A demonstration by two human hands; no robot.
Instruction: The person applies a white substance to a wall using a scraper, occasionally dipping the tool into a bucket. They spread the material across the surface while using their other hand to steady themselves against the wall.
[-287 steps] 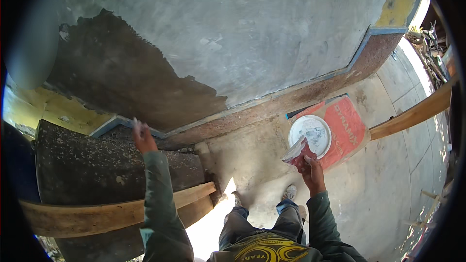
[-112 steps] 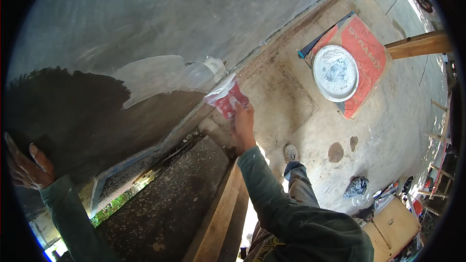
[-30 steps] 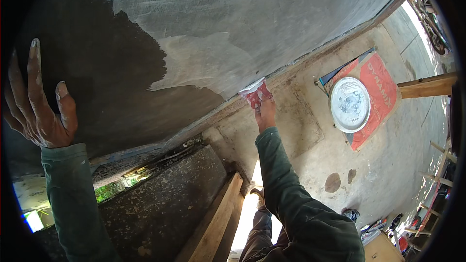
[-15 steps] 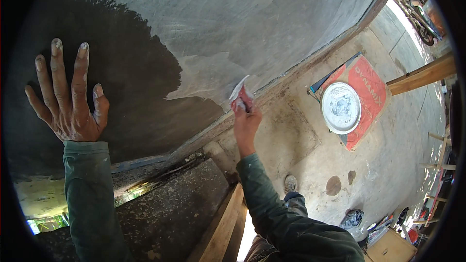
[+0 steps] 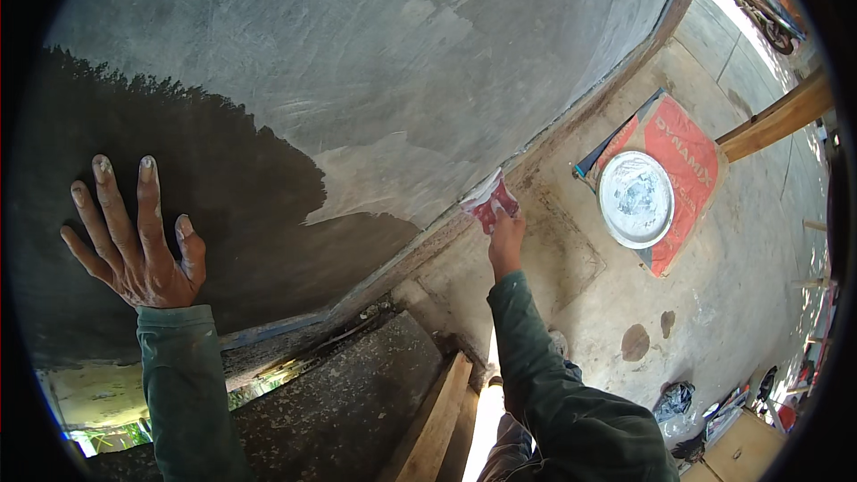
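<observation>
My left hand (image 5: 143, 259) lies flat with fingers spread on the dark, damp-looking part (image 5: 250, 223) of a grey plastered wall (image 5: 357, 62). White smears mark its fingertips. Between the fingers of my right hand (image 5: 506, 236) is a bent red-and-white scraper sheet (image 5: 486, 207), streaked with white paste. The sheet is at the wall's lower edge, close to a pale smoothed patch (image 5: 361, 180). Whether its tip touches the surface is hard to tell.
A round metal plate (image 5: 606, 205) with white paste stands on a red paper sack (image 5: 686, 147) on the concrete floor (image 5: 580, 312). Wooden beams (image 5: 437, 424) rise near my legs, beside a dark speckled slab (image 5: 339, 393). Another beam (image 5: 781, 116) slants in at right.
My right hand has moved right and slightly down with the scraper sheet, to the wall's edge. The view has shifted; my left hand still rests on the dark area.
</observation>
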